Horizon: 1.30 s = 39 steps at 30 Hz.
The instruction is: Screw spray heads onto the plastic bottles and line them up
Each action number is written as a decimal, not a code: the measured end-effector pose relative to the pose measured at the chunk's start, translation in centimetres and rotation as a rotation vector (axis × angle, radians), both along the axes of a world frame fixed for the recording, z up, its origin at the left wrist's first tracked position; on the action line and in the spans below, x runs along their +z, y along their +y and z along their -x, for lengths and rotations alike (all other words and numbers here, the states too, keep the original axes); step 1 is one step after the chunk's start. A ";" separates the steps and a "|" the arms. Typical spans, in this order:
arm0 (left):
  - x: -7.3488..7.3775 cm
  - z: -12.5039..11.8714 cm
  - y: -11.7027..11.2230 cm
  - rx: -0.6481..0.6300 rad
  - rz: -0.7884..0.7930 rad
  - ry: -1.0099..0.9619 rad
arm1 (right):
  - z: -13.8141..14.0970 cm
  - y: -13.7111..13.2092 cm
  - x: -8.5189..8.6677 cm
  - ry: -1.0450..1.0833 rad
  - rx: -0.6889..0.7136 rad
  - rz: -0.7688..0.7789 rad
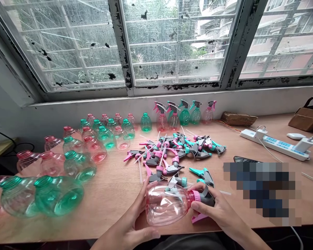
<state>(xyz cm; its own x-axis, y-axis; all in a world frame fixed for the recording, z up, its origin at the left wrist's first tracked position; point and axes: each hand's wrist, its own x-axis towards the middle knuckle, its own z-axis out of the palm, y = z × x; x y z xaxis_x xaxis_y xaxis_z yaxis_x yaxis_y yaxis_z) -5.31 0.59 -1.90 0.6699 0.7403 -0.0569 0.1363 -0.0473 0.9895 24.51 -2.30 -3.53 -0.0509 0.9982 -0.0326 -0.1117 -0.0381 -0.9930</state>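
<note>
1. Nearest, at the front edge of the table (114, 198), both hands hold one pink bottle (167, 205). It lies on its side just above the table, with the neck pointing to the right.
2. The left hand (131, 224) is curled around the base of the pink bottle; I think it keeps the body from turning.
3. The right hand (220, 210) is closed on the grey spray head (205, 198), which sits with its pink collar at the neck of the pink bottle. The pink trigger sticks out under the fingers.
4. Just behind the pink bottle lies a loose pile of spray heads (172, 152), pink and green, with their thin tubes. It seems they are kept within easy reach.
5. Left of the pink bottle, and further back, many empty bottles (78, 165) lie on their sides, green and pink, without heads.
6. Right of the pink bottle there is a dark phone (243, 159), and behind it a white power strip (276, 146) with chargers.
7. Far behind the pink bottle, near the wall, some bottles with heads on (185, 114) stand upright in a row, apart from the open ones.
8. Farthest is the window (177, 41) with peeling frames.
9. I can read no brand, label or writing on anything.
</note>
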 end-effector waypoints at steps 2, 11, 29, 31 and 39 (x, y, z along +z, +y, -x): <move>-0.1 0.1 0.1 0.006 0.022 0.014 | 0.0 0.0 0.0 -0.021 -0.003 -0.015; 0.6 -0.2 -0.1 0.023 -0.038 0.004 | 0.0 0.0 0.0 0.004 -0.018 0.032; 0.0 0.1 0.0 -0.007 -0.007 0.004 | -0.1 0.0 0.1 0.020 0.011 -0.004; 0.1 0.1 0.0 -0.012 0.015 0.001 | -0.2 0.0 0.0 0.010 0.000 -0.007; -0.2 0.2 0.1 -0.026 -0.083 0.009 | -0.1 0.0 0.0 0.054 0.011 0.036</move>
